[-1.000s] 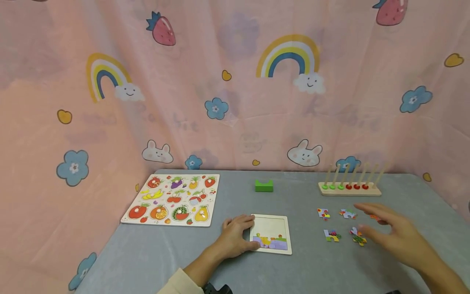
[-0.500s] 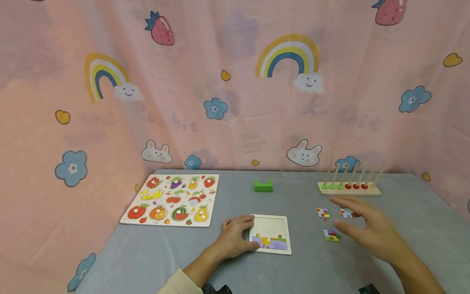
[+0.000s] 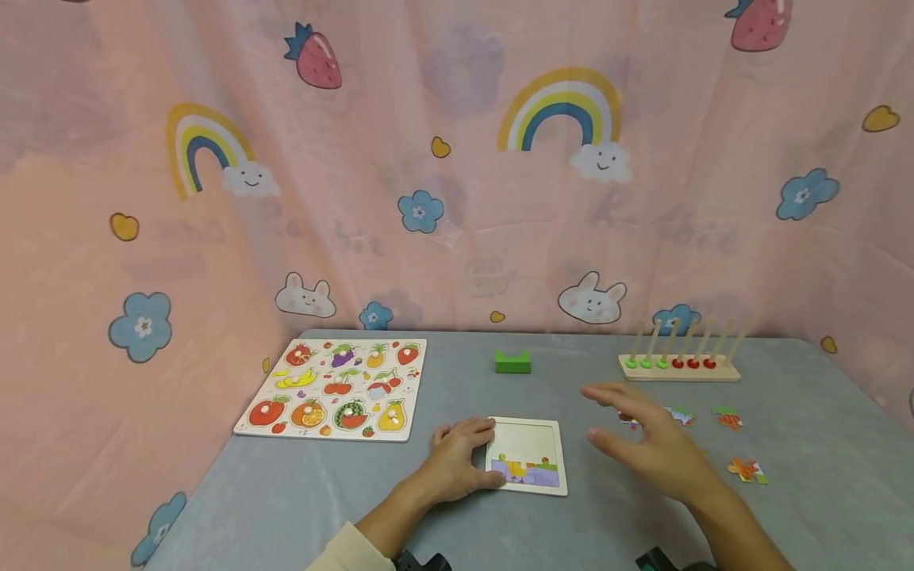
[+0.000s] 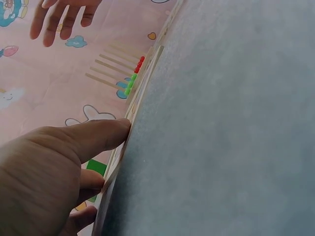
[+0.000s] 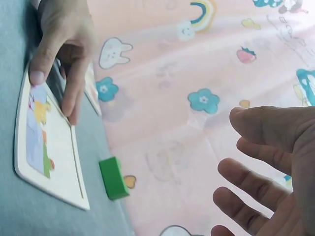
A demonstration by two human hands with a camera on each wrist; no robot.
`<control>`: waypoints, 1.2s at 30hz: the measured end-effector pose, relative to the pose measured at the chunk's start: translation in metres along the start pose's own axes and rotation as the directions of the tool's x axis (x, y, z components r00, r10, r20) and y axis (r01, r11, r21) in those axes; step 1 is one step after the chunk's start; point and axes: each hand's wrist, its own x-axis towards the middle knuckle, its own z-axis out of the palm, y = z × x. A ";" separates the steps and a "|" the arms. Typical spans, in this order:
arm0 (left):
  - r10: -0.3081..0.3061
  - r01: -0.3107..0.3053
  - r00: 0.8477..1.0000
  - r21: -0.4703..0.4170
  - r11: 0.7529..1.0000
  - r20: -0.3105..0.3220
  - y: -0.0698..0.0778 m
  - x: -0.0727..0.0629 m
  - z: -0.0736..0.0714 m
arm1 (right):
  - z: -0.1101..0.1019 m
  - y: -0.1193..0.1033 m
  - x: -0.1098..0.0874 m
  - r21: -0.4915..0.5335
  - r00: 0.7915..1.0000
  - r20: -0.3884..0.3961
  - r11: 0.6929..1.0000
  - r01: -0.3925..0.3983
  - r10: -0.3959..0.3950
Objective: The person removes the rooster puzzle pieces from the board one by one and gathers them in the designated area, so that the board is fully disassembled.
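The fruit board point(image 3: 323, 368) lies flat at the far left of the tabletop point(image 3: 571, 539), well apart from both hands. Next is the left hand point(image 3: 460, 464). It holds the frame point(image 3: 528, 438) by the left side: thumb over the near-left corner, fingertips at the far-left corner. It hides most of that edge. In the left wrist view the frame is almost edge-on, so its face cannot be read.

The frame lies directly right of the left hand. Fitted pieces point(image 3: 528, 473) fill its near part; the far part shows bare backing. The green block point(image 3: 512, 362) stands beyond the frame.

The right hand point(image 3: 657, 448) is raised and wide, thumb and fingers well apart. The right wrist view cuts it off at the right edge. It is positioned between the frame and the loose pieces point(image 3: 746, 470). In the head view it partly covers two pieces; two farther right are fully visible. The peg rack point(image 3: 678, 374) stands behind them.
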 end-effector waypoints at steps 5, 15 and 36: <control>0.003 -0.003 1.000 -0.003 1.000 0.018 -0.001 0.000 -0.001 | 0.014 -0.003 0.007 0.004 1.000 0.006 1.000 0.014 -0.014; 0.005 -0.005 1.000 0.000 1.000 0.029 -0.002 0.001 -0.001 | 0.043 -0.003 0.015 0.114 0.997 0.069 0.993 -0.036 0.028; 0.043 -0.043 0.999 0.006 0.999 0.020 -0.001 0.000 -0.002 | 0.097 0.018 0.014 0.184 0.989 0.144 0.981 -0.067 0.041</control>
